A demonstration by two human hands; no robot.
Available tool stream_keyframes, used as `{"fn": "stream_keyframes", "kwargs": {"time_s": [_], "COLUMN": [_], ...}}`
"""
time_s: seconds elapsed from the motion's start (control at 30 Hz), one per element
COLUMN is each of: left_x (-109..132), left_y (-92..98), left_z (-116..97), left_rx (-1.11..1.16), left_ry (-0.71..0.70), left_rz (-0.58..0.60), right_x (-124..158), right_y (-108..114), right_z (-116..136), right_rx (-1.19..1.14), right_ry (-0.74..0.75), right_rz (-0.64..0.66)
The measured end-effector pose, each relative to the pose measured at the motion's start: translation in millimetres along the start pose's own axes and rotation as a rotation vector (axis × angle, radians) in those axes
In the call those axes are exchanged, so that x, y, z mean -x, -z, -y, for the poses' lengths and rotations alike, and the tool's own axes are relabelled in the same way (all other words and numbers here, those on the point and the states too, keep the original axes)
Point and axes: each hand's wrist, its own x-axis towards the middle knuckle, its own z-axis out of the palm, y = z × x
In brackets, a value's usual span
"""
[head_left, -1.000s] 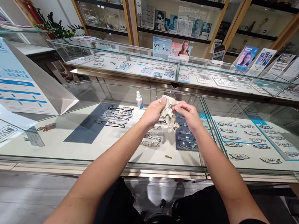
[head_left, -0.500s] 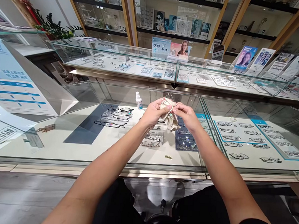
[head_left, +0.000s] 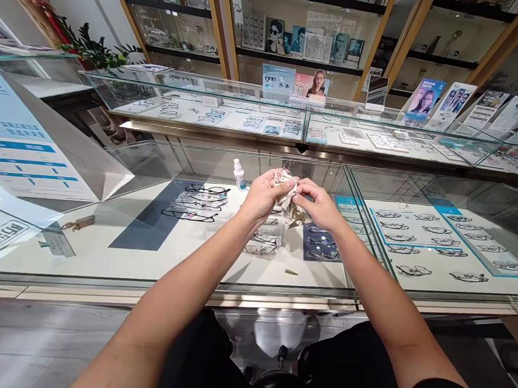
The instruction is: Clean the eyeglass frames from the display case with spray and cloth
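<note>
Both my hands meet above the glass counter (head_left: 146,281). My left hand (head_left: 262,195) is closed on a beige cleaning cloth (head_left: 286,191) that is wrapped around thin-framed glasses (head_left: 288,165), of which only a bit of wire shows above the cloth. My right hand (head_left: 317,203) pinches the same bundle from the right side. A tail of the cloth hangs down between the hands. A small white spray bottle (head_left: 239,175) with a blue label stands on the glass just left of my left hand.
Rows of glasses (head_left: 196,204) lie on trays inside the showcase, and more lie in the right section (head_left: 419,241). A slanted info sign (head_left: 26,154) stands at the left. A second showcase (head_left: 290,125) and wall shelves with posters stand behind.
Both hands have drifted slightly left and up with the cloth bundle, and the fingers have shifted over the cloth. The bottle has not moved.
</note>
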Motion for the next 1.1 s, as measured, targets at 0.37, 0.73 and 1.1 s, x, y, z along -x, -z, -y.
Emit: {"fn": "stream_keyframes", "kwargs": {"time_s": [0.37,0.73,1.1], "left_x": [-2.3,2.0,4.1], "left_y": [2.4,2.1,3.7], "left_z": [-2.9,-11.9,-7.6], "left_rx": [0.000,0.000,-0.239], "left_ry": [-0.049,-0.019,-0.048], "left_rz": [0.014,0.113,0.164], "right_x": [-1.4,-2.3,-0.5], "right_y": [0.8,-0.8,2.0], "right_z": [2.9,5.4,7.7], "right_rx": [-0.078,-0.279,-0.270], "right_ry": [-0.037,-0.102,-0.096], "right_rz": [0.023,-0.107,-0.121]}}
